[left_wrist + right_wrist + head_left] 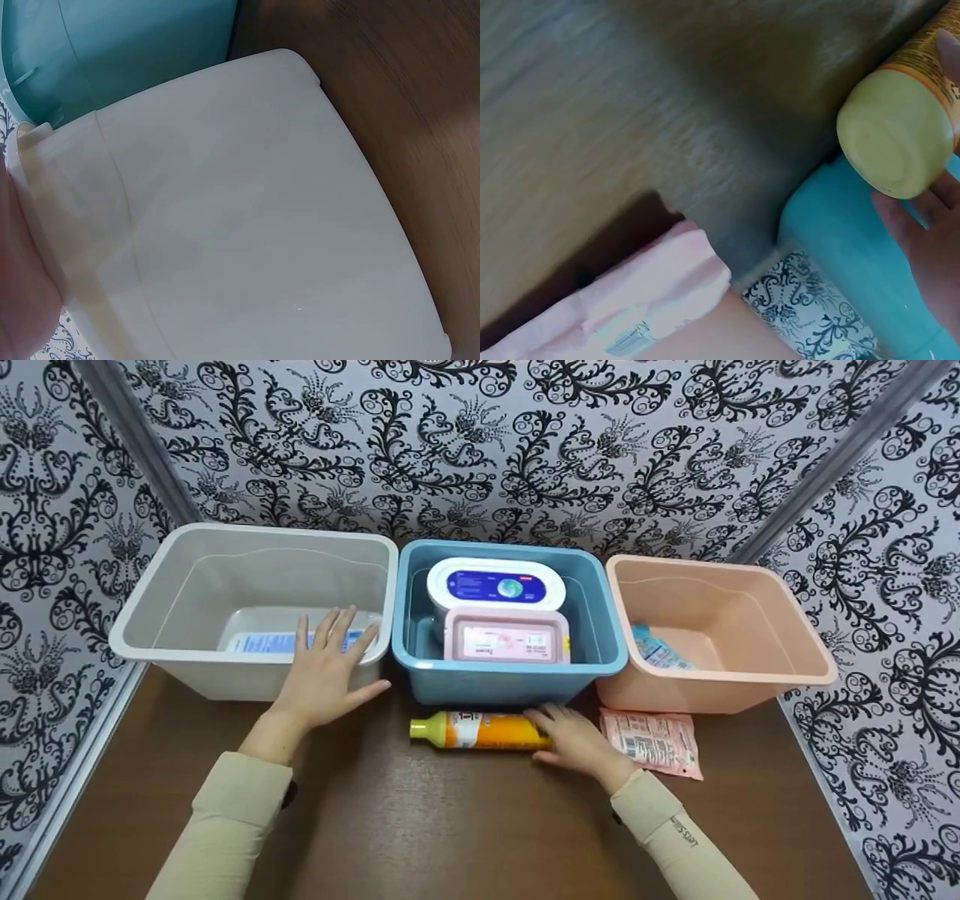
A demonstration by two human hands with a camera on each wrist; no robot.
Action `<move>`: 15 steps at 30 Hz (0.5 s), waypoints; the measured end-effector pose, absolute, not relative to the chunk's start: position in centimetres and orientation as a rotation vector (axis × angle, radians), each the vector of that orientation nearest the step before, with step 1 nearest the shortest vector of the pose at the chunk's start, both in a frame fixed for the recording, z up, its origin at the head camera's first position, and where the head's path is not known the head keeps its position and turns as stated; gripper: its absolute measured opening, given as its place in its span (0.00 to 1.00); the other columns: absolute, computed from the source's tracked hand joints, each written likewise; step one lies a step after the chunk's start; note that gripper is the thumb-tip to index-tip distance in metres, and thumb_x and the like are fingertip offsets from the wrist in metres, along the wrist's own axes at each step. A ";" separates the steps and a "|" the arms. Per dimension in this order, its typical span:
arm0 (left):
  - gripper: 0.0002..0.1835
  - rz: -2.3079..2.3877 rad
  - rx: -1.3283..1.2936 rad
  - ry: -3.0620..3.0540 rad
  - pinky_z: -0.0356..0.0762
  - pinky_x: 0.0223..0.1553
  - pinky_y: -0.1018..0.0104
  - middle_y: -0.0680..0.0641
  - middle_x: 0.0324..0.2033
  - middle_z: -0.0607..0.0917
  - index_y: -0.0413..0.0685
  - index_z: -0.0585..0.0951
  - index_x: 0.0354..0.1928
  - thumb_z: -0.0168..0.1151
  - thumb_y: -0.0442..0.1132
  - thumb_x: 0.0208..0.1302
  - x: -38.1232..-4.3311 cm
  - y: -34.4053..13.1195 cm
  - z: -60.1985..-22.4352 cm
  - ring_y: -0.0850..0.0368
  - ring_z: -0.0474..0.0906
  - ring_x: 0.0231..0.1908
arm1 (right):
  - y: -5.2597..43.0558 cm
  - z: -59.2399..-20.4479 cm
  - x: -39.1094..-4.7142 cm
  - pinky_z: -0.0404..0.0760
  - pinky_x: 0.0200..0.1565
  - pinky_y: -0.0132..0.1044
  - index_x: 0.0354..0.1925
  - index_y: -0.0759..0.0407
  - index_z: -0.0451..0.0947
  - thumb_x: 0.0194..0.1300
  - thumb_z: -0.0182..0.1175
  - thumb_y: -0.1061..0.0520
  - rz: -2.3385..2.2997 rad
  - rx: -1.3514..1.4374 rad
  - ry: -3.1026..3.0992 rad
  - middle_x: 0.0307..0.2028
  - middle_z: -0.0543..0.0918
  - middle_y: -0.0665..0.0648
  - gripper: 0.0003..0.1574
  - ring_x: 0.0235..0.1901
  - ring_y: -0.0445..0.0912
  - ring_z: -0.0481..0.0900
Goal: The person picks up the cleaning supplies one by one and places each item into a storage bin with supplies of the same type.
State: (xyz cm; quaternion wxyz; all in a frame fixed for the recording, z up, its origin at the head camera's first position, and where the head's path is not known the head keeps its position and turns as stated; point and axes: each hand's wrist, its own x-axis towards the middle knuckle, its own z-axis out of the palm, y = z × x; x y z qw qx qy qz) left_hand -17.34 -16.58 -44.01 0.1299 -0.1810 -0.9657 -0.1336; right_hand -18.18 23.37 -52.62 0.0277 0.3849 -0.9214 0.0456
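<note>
My right hand (576, 739) has its fingers and thumb around the base end of an orange and yellow bottle (480, 731), which lies on its side in front of the blue bin (517, 682). In the right wrist view the bottle's yellow base (896, 135) shows between thumb and fingers. With its fingers spread, my left hand (322, 675) is over the front rim of the grey bin (217, 679). Inside that bin lies a white and blue package (262, 643), partly hidden by the fingers. The left wrist view is mostly filled by the bin's outer wall (247, 210).
The blue bin contains a white oval tub (551, 594) and a pink pack (508, 637). To the right, a peach bin (750, 690) holds a blue packet (660, 649). A pink packet (656, 742) lies on the brown table (435, 832) before it. Patterned walls (480, 457) enclose the table.
</note>
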 end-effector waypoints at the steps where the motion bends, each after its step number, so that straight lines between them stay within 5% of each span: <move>1: 0.42 -0.392 -0.527 -2.807 0.33 0.67 0.32 0.35 0.70 0.57 0.52 0.63 0.69 0.57 0.65 0.56 -17.4 -16.6 -44.0 0.36 0.50 0.69 | 23.4 -52.7 -18.2 0.75 0.54 0.49 0.60 0.55 0.68 0.53 0.67 0.42 0.151 1.185 -2.874 0.51 0.76 0.60 0.40 0.50 0.53 0.74; 15: 0.42 -0.380 -0.523 -2.797 0.35 0.66 0.32 0.36 0.70 0.57 0.53 0.62 0.70 0.56 0.65 0.56 -17.4 -16.6 -44.2 0.36 0.50 0.69 | 23.5 -53.5 -18.5 0.76 0.54 0.51 0.60 0.56 0.66 0.52 0.69 0.47 0.236 1.216 -2.856 0.50 0.76 0.62 0.41 0.49 0.55 0.75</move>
